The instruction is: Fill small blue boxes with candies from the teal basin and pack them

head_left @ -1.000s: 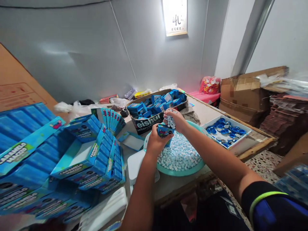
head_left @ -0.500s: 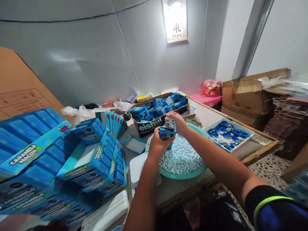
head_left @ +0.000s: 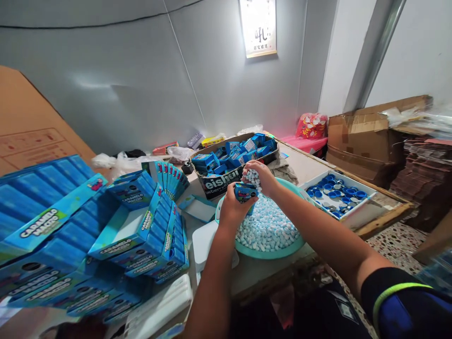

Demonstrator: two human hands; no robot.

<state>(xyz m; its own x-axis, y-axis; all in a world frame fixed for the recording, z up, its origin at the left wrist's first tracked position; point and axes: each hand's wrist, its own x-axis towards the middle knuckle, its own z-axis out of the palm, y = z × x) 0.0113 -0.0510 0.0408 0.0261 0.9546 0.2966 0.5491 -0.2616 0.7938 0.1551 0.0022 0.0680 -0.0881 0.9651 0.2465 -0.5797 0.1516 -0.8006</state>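
Observation:
A small blue candy box (head_left: 245,193) is gripped in my left hand (head_left: 231,207), held above the left part of a teal basin (head_left: 263,255). My right hand (head_left: 263,176) curls round a clump of white and pale blue candies (head_left: 253,179) right over the top of that box. A few candies show at the box's upper edge; its inside is hidden from me. Many loose candies (head_left: 270,230) lie in the basin below. Just behind my hands stands a black carton (head_left: 215,184) heaped with small blue boxes (head_left: 235,155).
Display boxes of blue packs (head_left: 130,226) are stacked on the left. A white tray (head_left: 367,200) of blue and silver caps (head_left: 334,188) lies at the right table edge. A white flat device (head_left: 205,242) sits beside the basin. Brown cartons (head_left: 356,146) stand at the right.
The clump of candies in my right hand looks looser and sits slightly lower over the box. My left hand still holds the box at nearly the same place. The view has shifted slightly.

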